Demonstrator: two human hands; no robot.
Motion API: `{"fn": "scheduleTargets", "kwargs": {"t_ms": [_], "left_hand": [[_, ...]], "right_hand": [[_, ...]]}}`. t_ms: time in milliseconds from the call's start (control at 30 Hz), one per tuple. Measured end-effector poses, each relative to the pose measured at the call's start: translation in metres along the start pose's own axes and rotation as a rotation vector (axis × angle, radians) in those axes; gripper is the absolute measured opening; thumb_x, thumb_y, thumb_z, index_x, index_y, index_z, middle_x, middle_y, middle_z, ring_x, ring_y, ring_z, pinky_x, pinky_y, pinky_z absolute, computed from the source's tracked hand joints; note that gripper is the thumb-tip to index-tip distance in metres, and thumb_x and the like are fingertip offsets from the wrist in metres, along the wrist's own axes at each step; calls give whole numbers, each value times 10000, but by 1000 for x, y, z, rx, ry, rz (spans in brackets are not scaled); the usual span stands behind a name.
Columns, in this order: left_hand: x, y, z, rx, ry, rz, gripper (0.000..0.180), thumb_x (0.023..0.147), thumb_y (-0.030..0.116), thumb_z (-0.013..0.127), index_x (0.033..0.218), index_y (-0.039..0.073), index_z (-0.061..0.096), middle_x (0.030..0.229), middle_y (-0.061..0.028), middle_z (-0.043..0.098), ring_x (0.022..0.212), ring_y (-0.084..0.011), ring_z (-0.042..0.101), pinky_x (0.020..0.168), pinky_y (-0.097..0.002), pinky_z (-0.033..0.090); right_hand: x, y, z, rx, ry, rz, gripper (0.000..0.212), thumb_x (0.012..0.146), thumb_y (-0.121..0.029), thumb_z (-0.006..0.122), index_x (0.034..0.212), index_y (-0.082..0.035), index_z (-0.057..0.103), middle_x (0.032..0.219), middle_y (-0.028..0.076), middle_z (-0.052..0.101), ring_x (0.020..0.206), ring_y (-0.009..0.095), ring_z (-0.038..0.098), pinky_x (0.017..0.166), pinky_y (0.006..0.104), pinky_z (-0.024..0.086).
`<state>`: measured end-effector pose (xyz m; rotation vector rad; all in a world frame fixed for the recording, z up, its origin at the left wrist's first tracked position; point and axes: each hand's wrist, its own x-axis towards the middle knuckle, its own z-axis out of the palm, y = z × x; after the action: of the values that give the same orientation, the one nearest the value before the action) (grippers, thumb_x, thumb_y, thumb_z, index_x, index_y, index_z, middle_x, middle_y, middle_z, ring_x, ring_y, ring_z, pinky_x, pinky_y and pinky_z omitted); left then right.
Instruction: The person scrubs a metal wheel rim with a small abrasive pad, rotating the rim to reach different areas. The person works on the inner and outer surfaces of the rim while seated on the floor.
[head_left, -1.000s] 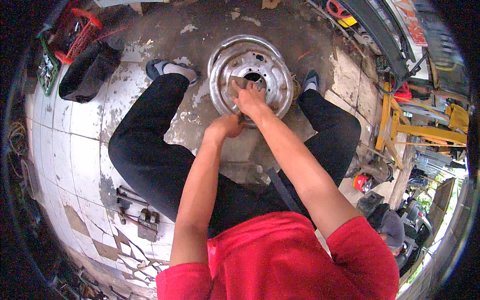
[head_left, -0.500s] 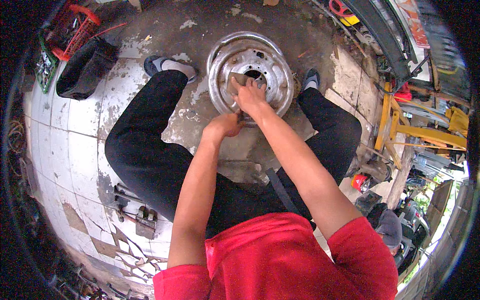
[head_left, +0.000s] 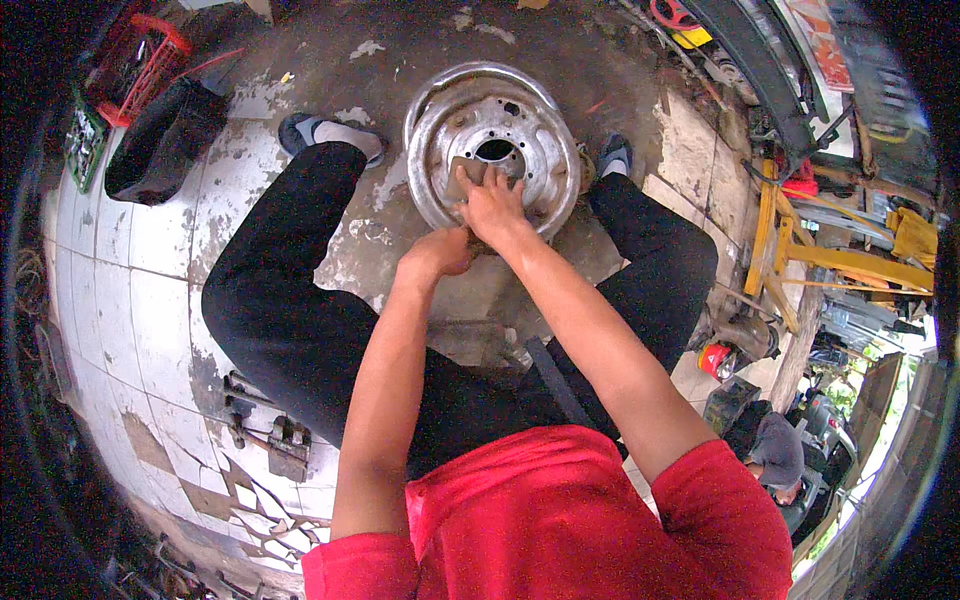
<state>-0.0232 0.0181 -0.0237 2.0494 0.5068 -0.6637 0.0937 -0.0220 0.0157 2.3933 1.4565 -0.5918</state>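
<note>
A bare silver steel wheel [head_left: 548, 130] rests on the floor between my feet, its dark centre hole and bolt holes facing up. My left hand [head_left: 440, 252] is closed round its near edge, the fingertips hidden beneath the lip. With spread fingers, my right hand [head_left: 494, 208] presses a small grey-brown piece of sandpaper [head_left: 462, 172] onto the wheel's face, just on the near side of the centre hole. The hand covers part of that piece.
A black bin [head_left: 165, 140] and a red crate [head_left: 145, 65] stand at far left. A metal tool [head_left: 288, 445] lies on white tiles by my left knee. Yellow metal stands [head_left: 770, 240] and a red-and-white can [head_left: 716, 361] are on the right. Another person [head_left: 778, 450] is at lower right.
My right hand has slid toward me over the wheel's face with the sandpaper, uncovering more of the centre hole. My left hand keeps its hold on the edge.
</note>
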Motion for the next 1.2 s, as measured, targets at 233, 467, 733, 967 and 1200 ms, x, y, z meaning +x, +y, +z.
{"fn": "scheduleTargets", "kwargs": {"t_ms": [233, 467, 733, 967, 1200], "left_hand": [[2, -6, 1, -3, 51, 31, 419, 889, 224, 526, 1290, 107, 517, 1147, -192, 637, 1046, -363, 621, 881, -478, 498], [-12, 5, -10, -66, 37, 20, 427, 918, 337, 531, 1267, 90, 537, 1133, -184, 645, 1039, -367, 622, 882, -483, 490], [-17, 15, -14, -53, 35, -5, 429, 923, 360, 529, 1215, 46, 559, 1102, -209, 648, 1016, -373, 628, 869, -486, 494], [-27, 22, -29, -33, -5, -48, 435, 922, 357, 529, 1226, 47, 556, 1092, -208, 652, 1017, -369, 628, 871, -480, 496], [-6, 5, -7, -96, 36, 4, 444, 924, 364, 515, 1238, 53, 557, 1130, -204, 640, 1030, -368, 625, 895, -462, 489]], "right_hand": [[23, -4, -16, 82, -13, 7, 635, 915, -388, 561, 1478, -248, 304, 1410, 281, 387, 1327, 411, 351, 1027, 642, 278], [-2, 0, -3, 14, 46, -57, 648, 905, -359, 572, 1476, -199, 308, 1394, 284, 403, 1326, 423, 340, 1024, 663, 268], [5, 7, 3, 29, 73, -58, 645, 879, -356, 604, 1457, -242, 343, 1376, 268, 432, 1300, 412, 383, 1001, 663, 298], [23, -3, -21, 101, -16, -4, 629, 912, -350, 568, 1474, -235, 311, 1383, 270, 414, 1312, 419, 366, 1038, 631, 288], [-9, 1, -2, 88, -35, -52, 632, 901, -375, 570, 1468, -239, 326, 1408, 269, 388, 1315, 436, 354, 1030, 625, 303]]}}
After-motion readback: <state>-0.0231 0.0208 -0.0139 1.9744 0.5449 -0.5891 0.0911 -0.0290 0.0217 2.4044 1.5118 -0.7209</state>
